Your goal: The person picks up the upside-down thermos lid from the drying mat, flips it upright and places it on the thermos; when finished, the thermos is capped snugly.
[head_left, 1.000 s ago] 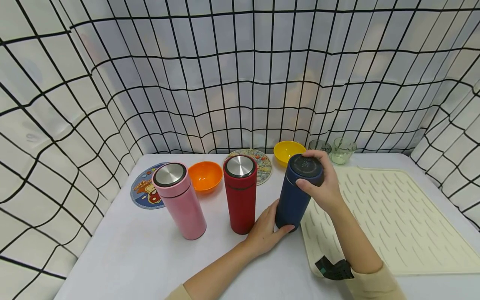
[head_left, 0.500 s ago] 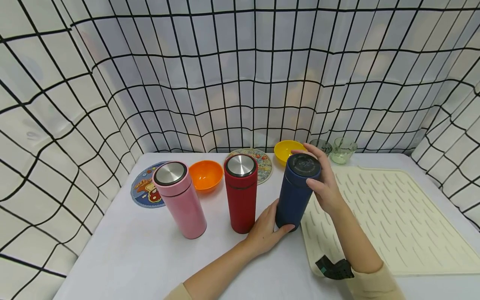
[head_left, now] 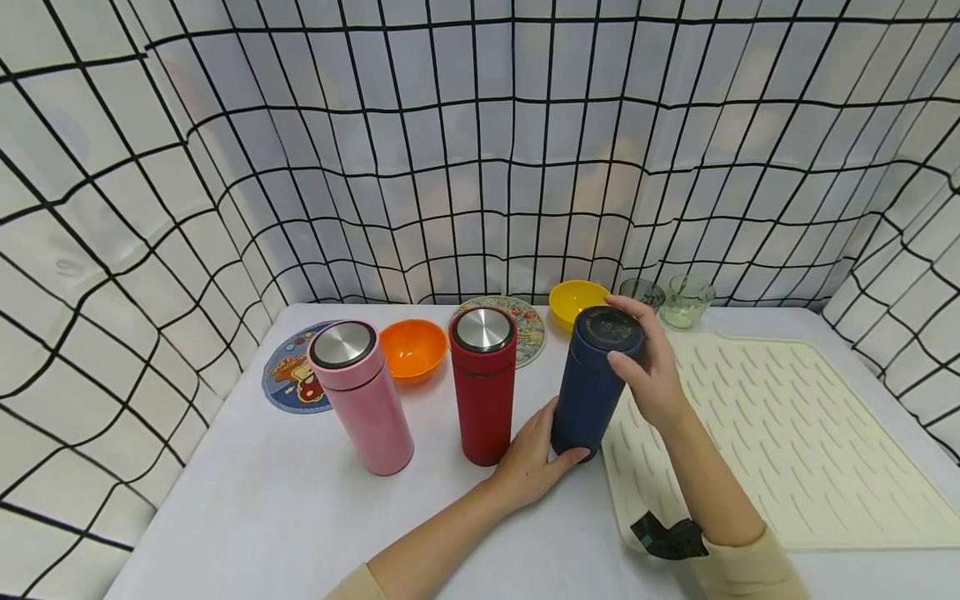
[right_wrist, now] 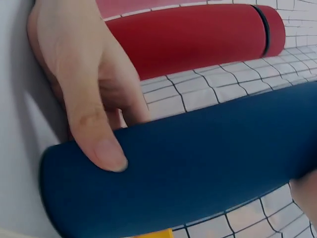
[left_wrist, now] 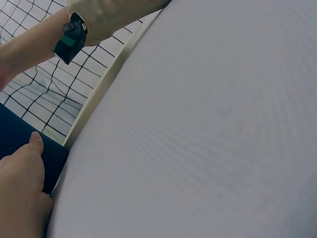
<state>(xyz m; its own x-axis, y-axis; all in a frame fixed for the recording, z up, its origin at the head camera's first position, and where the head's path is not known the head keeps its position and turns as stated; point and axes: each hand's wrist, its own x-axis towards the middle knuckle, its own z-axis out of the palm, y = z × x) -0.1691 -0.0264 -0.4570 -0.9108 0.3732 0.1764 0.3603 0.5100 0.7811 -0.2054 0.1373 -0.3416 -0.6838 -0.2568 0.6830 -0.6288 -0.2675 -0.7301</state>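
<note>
A dark blue thermos bottle (head_left: pixel 588 396) stands on the table, its round dark top bearing faint marks. Low down on its near left side, my left hand (head_left: pixel 528 462) holds the base; in the right wrist view the thumb of that left hand (right_wrist: pixel 91 99) lies across the blue wall. My right hand (head_left: pixel 652 367) grips the upper end, thumb in front and fingers behind the rim. Just left of the left hand is a red thermos bottle (head_left: pixel 483 400) with a steel top. Farther left stands a pink thermos bottle (head_left: pixel 367 408), also steel-topped.
An orange bowl (head_left: pixel 412 350) and a yellow bowl (head_left: pixel 573 302) sit behind the bottles. Round patterned mats (head_left: pixel 296 375) lie at the back. Two glass cups (head_left: pixel 686 302) stand back right, near a cream ridged mat (head_left: pixel 787 433). Black-grid netting walls enclose the table.
My right hand's fingers loosened and lifted off the top of the blue thermos bottle half a second ago, then came back around its rim. My left hand stays at the base.
</note>
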